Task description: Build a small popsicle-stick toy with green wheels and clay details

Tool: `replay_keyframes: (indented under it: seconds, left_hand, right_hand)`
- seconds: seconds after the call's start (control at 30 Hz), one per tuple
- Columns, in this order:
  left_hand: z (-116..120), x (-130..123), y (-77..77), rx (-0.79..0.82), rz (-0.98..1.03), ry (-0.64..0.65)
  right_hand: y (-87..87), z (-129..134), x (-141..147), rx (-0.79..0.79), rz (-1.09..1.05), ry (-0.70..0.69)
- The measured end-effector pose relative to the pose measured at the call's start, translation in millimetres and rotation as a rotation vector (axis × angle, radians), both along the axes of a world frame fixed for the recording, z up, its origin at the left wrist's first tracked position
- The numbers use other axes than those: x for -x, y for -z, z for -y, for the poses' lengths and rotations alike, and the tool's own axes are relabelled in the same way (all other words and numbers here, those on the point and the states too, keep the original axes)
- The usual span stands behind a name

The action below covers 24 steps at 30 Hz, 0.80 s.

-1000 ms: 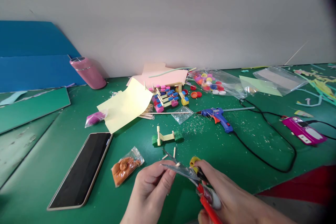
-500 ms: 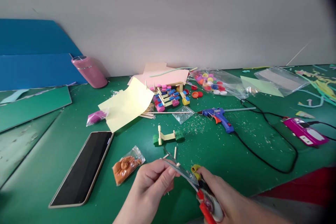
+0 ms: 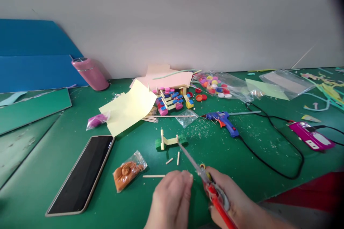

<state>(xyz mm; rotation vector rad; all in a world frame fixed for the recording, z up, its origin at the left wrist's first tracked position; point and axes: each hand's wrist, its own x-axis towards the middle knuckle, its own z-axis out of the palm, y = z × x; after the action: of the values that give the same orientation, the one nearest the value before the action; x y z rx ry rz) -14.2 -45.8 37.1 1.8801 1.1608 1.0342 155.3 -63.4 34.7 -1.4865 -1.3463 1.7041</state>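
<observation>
My right hand [image 3: 231, 189] grips a pair of scissors [image 3: 194, 162] with a red handle. Their blades look closed and point up and left, the tip appearing near a small craft piece [image 3: 171, 141] with green wheel-like ends and pale sticks. Left of the scissors, my left hand [image 3: 172, 195] is closed with its fingers pressed together; what they hold, if anything, is hidden. A pale wooden stick [image 3: 153, 176] lies by my left hand, and two short stick pieces [image 3: 178, 158] rest on the green table [image 3: 129, 207] beyond it. A bag of orange clay [image 3: 128, 172] lies to the left.
A phone [image 3: 80, 177] lies at left, below a yellow sheet [image 3: 131, 109]. At centre back are colourful craft pieces [image 3: 169, 101] and a bag of bottle caps [image 3: 215, 84]. A blue glue gun [image 3: 223, 120] lies right, its cord near a magenta power strip [image 3: 310, 136]. A pink tumbler [image 3: 91, 73] stands back left.
The scissors have swung from the stick at my left fingertips, their blades now together. My left hand has turned and moved right and down. A stick beside it has come into view.
</observation>
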Motion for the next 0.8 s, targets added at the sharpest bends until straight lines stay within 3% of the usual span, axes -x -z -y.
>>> replay_keyframes:
  seconds: [0.1,0.17,0.33,0.5,0.6,0.8]
  left_hand:
    - [-4,6,-2.9,0.240,0.138,-0.229]
    - [-6,9,-3.3,0.410,0.257,-0.268]
    - [-8,6,2.0,0.670,0.561,-0.197]
    - [-7,3,4.6,0.815,0.700,-0.142]
    - [-7,3,5.3,0.860,0.737,-0.106]
    - [-10,0,8.8,0.878,0.769,-0.018]
  right_hand:
    - [-10.0,-8,-15,-0.010,-0.060,0.121]
    - [-14.6,-13,-27,-0.059,-0.007,0.210]
    - [-6.7,-17,-42,-0.156,0.159,0.225]
    - [5.3,-20,-46,-0.195,0.402,0.116]
    - [9.3,-21,-49,-0.254,0.573,0.125]
    - [-2.7,-11,-43,-0.181,0.338,0.075]
